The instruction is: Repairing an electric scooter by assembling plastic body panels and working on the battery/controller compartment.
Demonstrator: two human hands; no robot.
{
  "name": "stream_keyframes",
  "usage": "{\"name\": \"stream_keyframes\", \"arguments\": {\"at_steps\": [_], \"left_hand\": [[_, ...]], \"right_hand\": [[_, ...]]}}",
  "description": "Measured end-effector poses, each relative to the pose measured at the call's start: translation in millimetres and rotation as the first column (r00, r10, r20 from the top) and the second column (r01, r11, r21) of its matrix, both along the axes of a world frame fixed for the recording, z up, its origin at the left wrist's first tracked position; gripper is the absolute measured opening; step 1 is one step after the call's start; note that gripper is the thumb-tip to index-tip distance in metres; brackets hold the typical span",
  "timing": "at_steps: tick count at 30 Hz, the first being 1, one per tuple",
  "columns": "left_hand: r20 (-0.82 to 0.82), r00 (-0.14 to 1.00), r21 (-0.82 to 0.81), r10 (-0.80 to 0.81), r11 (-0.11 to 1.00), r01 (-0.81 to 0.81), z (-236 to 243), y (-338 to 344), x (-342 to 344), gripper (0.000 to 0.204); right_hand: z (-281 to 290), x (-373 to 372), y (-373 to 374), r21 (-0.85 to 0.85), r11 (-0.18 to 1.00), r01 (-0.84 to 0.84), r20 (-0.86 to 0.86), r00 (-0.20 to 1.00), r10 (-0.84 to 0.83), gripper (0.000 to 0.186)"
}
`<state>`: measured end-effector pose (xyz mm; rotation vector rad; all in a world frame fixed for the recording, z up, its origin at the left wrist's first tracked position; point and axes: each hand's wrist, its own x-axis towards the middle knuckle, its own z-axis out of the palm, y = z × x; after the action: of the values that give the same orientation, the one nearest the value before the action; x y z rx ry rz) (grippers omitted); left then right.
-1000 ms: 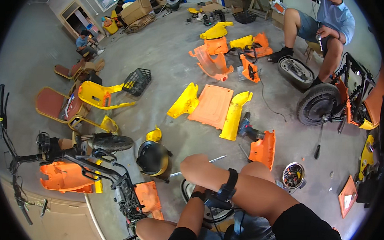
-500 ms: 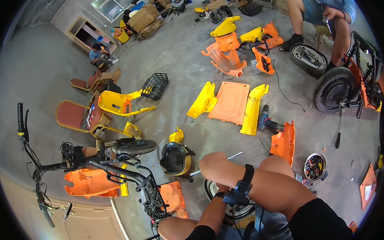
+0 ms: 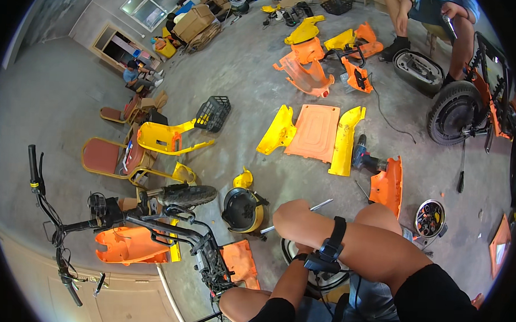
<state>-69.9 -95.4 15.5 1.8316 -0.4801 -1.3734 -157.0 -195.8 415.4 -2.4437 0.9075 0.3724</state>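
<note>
My right forearm crosses in front of me from the lower right, with a black strap on the wrist. My right hand (image 3: pixel 290 215) hangs curled over the floor, its fingers turned down out of sight. A thin metal rod (image 3: pixel 320 206) lies on the concrete just behind it. Only the wrist of my left forearm (image 3: pixel 290 283) shows as it rises from below. The left hand is hidden under the right arm, above a black tyre (image 3: pixel 291 265). A black and yellow helmet (image 3: pixel 241 209) lies left of my right hand.
A stripped orange bike frame with handlebars (image 3: pixel 123 224) stands at the left. Yellow and orange body panels (image 3: pixel 314 132), a cordless drill (image 3: pixel 366 161), a bowl of small parts (image 3: pixel 430 218) and a black crate (image 3: pixel 213 113) lie about the floor. A seated person (image 3: pixel 442 19) works at a wheel (image 3: pixel 453 112) far right.
The view has tilted, so the whole floor scene has slid toward the right and down. My crossed arms keep the same pose.
</note>
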Motion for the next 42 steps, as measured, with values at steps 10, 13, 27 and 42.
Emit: {"name": "stream_keyframes", "arguments": {"at_steps": [10,13,27,42], "left_hand": [[-0.02,1.0,-0.012,-0.017,1.0,0.017,-2.6,-3.7,-5.6,0.031],[-0.021,0.999,-0.022,-0.036,0.999,0.036,-4.1,-6.2,-9.1,0.031],[-0.036,0.999,-0.007,-0.039,0.999,0.039,-13.6,4.3,-17.9,0.03],[-0.035,0.999,-0.05,-0.034,0.998,0.033,-22.0,35.3,-23.7,0.03]], "right_hand": [[1.4,3.6,-2.6,0.069,0.998,-0.009,-0.031,0.999,0.011,0.027],[-1.7,-2.6,4.6,-0.008,0.999,0.053,-0.003,0.999,-0.053,0.027],[-5.8,-0.7,-3.1,0.033,0.999,-0.035,-0.02,0.999,0.036,0.026],[-24.0,-20.0,-2.7,-0.169,0.986,0.017,0.424,0.904,0.057,0.013]]}}
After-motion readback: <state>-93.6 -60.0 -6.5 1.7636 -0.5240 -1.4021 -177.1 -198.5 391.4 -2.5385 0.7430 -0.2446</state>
